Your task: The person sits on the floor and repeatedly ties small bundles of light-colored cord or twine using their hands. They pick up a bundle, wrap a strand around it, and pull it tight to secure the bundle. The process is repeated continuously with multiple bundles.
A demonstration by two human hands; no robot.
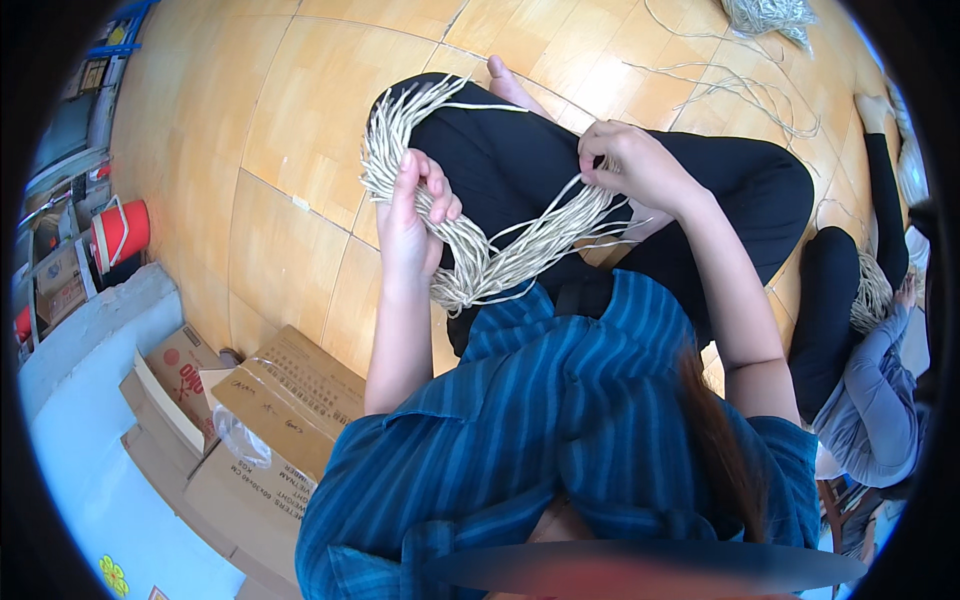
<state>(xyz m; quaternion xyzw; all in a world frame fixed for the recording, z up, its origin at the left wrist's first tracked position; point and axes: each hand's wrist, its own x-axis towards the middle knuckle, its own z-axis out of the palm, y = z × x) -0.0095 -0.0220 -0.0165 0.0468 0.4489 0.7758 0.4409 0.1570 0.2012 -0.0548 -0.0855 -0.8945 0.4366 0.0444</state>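
A thick bundle of pale beige cords (545, 242) lies across my lap in a V, gathered in a tight clump near my waist. Around its left branch my left hand (408, 215) is closed, thumb up, with the loose ends fanning out over my left knee. My right hand (632, 162) pinches at the upper end of the right branch, fingertips together on one or more strands. Exactly how many strands it grips is hidden by the fingers. Several thin ends stick out below that hand.
Cardboard boxes (290, 385) stand at my lower left, and a red bucket (122, 232) is farther left by shelves. Loose cords (765, 100) and a clear plastic bag (770, 18) lie on the tiled floor ahead right. Another person (870, 400) sits at right with a similar bundle (872, 292).
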